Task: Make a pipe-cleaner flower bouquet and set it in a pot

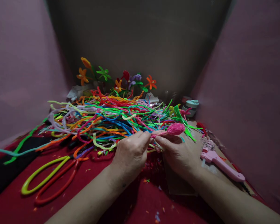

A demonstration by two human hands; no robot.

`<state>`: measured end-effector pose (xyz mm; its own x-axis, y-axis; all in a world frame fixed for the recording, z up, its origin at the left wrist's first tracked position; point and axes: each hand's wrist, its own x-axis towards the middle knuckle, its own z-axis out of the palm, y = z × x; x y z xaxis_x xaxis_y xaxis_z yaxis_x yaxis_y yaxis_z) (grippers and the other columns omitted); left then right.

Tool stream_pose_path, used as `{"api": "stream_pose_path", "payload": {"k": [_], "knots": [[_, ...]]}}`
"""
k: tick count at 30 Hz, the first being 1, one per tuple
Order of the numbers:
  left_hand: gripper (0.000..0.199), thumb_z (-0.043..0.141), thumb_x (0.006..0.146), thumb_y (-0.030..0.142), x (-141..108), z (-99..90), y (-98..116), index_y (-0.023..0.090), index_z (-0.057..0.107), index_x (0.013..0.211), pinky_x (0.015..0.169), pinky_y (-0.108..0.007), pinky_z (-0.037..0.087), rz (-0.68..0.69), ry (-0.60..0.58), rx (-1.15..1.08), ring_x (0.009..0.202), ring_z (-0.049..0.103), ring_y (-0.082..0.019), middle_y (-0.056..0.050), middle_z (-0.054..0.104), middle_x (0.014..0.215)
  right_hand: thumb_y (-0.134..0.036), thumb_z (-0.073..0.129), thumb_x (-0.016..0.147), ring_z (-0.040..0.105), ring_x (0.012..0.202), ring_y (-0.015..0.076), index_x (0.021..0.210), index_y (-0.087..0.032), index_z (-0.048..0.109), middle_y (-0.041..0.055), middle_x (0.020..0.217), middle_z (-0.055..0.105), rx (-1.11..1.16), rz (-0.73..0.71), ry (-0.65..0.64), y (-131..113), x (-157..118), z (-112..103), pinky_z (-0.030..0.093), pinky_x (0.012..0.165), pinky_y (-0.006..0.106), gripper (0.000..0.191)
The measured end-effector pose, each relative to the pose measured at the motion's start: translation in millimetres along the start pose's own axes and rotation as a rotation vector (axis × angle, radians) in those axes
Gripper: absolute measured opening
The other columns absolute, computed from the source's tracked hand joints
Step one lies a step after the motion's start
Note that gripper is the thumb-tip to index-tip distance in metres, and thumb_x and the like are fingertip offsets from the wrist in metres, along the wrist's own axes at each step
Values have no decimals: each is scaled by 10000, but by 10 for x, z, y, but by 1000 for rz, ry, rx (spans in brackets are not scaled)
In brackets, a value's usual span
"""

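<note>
Red cloth (142, 199) below; curled left hand (132, 150) and right hand (177, 154) hold pink bud (176, 128).

The bottom edge cuts off 2 forearms (88, 194). Inside the left hand (132, 149), the stem (160, 134) of the pink bud (176, 128) disappears; the right hand (177, 154) conceals most of its own fingers. The heap (112, 118) covers the blades of the scissors (65, 159) and the flowers' (126, 75) lower stems. Scraps (157, 217) are too small to tell.
</note>
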<state>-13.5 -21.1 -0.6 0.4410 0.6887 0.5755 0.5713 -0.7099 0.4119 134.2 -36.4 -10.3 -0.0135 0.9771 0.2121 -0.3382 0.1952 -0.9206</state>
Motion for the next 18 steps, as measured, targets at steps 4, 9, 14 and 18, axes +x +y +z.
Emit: {"api": "stream_pose_path", "payload": {"k": [4, 9, 14, 18], "knots": [[246, 462, 840, 234, 63, -54, 65, 167, 535, 615, 507, -192, 305, -188, -18, -233, 509, 397, -77, 43, 435, 538, -199, 728, 655, 561, 669, 116, 720, -234, 707, -36, 703, 658, 102, 62, 70, 25, -11, -15, 456, 657, 254, 76], [260, 518, 795, 294, 138, -112, 146, 164, 498, 570, 383, -169, 253, -549, -201, -757, 390, 335, -50, 60, 418, 463, -208, 694, 700, 558, 640, 123, 754, -230, 695, -21, 734, 653, 141, 127, -13, 15, -29, -32, 457, 610, 268, 58], [204, 552, 779, 331, 127, -136, 95, 167, 515, 663, 292, -143, 174, -752, -431, -1272, 292, 217, -21, 76, 428, 430, -179, 668, 718, 559, 639, 129, 765, -225, 705, -12, 676, 649, 147, 102, -90, -40, -34, -6, 450, 647, 283, 76], [166, 537, 797, 308, 110, -162, 51, 150, 555, 749, 275, -121, 161, -776, -620, -1472, 297, 138, -6, 93, 388, 429, -178, 656, 719, 538, 570, 115, 746, -223, 703, -14, 636, 638, 122, 78, -81, -67, -47, 17, 433, 596, 267, 70]]}}
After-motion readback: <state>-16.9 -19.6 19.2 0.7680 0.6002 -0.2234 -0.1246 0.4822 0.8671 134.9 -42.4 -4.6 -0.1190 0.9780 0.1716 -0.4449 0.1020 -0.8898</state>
